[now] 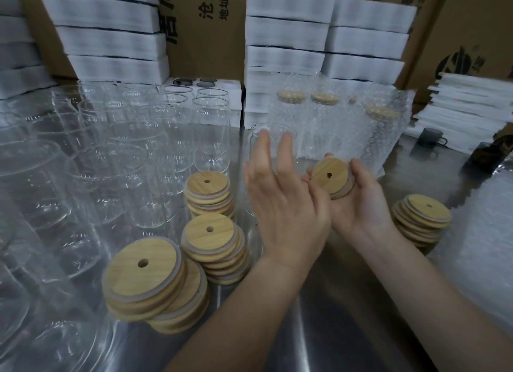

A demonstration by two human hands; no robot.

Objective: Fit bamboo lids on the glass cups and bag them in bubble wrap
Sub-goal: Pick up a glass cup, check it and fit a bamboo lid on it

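My right hand (358,202) cups a small stack of round bamboo lids (330,177), each with a centre hole. My left hand (280,199) is raised beside it with straight fingers, in front of an open glass cup (273,131) that stands on the steel table. It holds nothing. Three lidded cups in bubble wrap (338,121) stand behind the hands. More lid stacks lie at the front left (150,282), centre (213,241), behind that (208,194) and at the right (422,219).
Many bare glass cups (111,160) crowd the left half of the steel table (319,316). White foam stacks (286,33) and cardboard boxes (205,24) wall the back. A dark mug (430,138) and bubble-wrap sheets (483,249) sit at the right.
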